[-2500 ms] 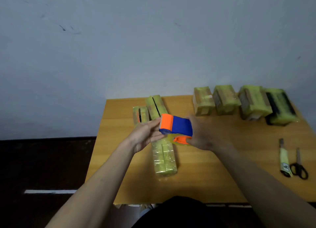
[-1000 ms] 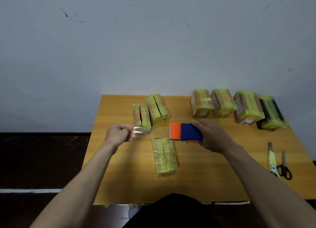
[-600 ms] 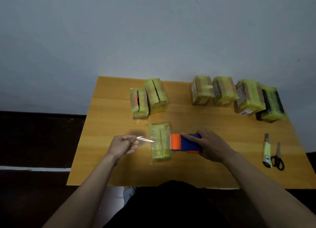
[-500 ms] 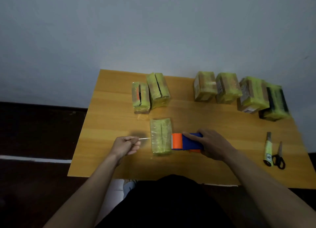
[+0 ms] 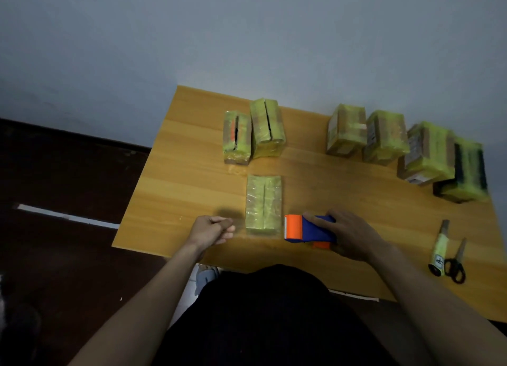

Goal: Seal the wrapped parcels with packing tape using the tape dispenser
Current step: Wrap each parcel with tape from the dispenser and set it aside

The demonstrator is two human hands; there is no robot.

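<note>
A flat yellow-green wrapped parcel (image 5: 264, 202) lies lengthwise on the wooden table (image 5: 175, 190) in front of me. My right hand (image 5: 347, 235) grips the blue and orange tape dispenser (image 5: 307, 228), whose orange end sits against the parcel's near right corner. My left hand (image 5: 212, 229) is at the parcel's near left side with its fingers curled, pinching the free end of the clear tape. The tape strip itself is barely visible across the parcel's near end.
Two wrapped parcels (image 5: 253, 133) stand at the back left. Several more (image 5: 384, 137) line the back right, the last one black and green (image 5: 463, 173). A utility knife (image 5: 439, 249) and scissors (image 5: 456, 264) lie at the right. The table's near edge is close to my body.
My left hand pulled a strip of tape out to the left. Both hands then dropped down to the parcel's near end, and the dispenser now sits low against its right corner.
</note>
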